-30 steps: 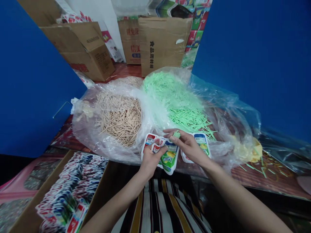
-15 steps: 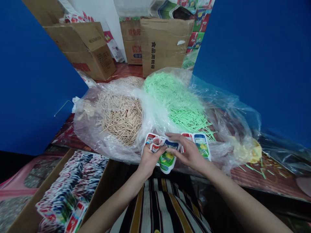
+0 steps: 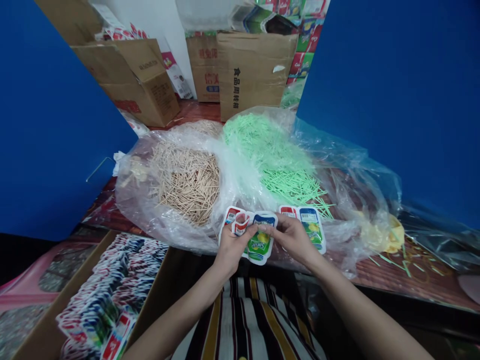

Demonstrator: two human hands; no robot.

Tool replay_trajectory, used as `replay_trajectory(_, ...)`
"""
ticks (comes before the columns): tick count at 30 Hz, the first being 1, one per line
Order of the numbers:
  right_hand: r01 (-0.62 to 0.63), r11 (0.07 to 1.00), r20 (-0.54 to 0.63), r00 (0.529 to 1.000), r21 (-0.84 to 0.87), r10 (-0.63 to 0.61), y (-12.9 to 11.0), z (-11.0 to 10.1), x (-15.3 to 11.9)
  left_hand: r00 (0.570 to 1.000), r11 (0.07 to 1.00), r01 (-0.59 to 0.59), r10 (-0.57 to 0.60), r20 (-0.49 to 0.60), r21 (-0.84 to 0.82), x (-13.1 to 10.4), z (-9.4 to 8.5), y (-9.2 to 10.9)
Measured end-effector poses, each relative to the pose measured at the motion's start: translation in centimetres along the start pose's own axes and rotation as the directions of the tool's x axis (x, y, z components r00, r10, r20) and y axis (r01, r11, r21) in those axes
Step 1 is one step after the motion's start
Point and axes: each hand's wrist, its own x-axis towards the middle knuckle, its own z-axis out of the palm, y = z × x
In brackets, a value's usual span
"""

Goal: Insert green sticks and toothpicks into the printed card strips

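Note:
My left hand [image 3: 231,247] is closed on the folded drink-label packet [image 3: 258,245], which shows a green Sprite panel and a curled red panel. My right hand [image 3: 294,237] pinches the upper right edge of that same packet. Just beyond my right hand, another red and green packet [image 3: 314,230] lies on the plastic. Behind the hands are a pile of light brown sticks [image 3: 195,187] on the left and a pile of bright green sticks [image 3: 294,185] on the right, both partly under clear plastic.
An open carton [image 3: 152,280] full of stacked packets stands at lower left. Cardboard boxes [image 3: 255,75] stand at the back. Blue panels [image 3: 393,75] flank the table. A yellow bundle [image 3: 393,235] and loose green sticks lie at right.
My right hand's fingers have drawn back and down from over the packet to its right edge, uncovering more of the green panel. My left hand has hardly moved.

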Motion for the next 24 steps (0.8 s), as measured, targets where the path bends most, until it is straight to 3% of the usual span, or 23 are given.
replay_trajectory(7, -0.016, 0.998, -0.132, 0.991, 0.065, 0.025, 0.7, -1.4, 0.1, 0.994, 0.994, 0.102, -0.100, 0.045, -0.032, 0.0, -0.3, 0.4)
replay_trajectory(12, -0.103, 0.977, -0.050, 0.992, 0.185, 0.114, 1.1, -1.4, 0.0, 0.995, 0.995, 0.082, -0.080, 0.052, -0.051, 0.0, -0.4, 0.2)
replay_trajectory(14, -0.126, 0.970, -0.056, 0.989, 0.207, 0.140, 1.5, -1.4, -0.1, 0.993, 0.995, 0.096, -0.095, 0.069, -0.015, 0.0, -0.4, 0.0)
replay_trajectory(19, -0.061, 0.980, -0.201, 0.975, 0.189, 0.100, 2.6, -1.3, -0.8, 0.988, 0.976, 0.119, -0.135, 0.078, 0.180, 0.3, -1.2, -0.9)
replay_trajectory(24, -0.075, 0.981, -0.159, 0.982, 0.177, 0.104, 3.8, -1.2, -2.5, 0.990, 0.961, 0.102, -0.122, 0.064, 0.257, 0.1, -1.9, -2.0)
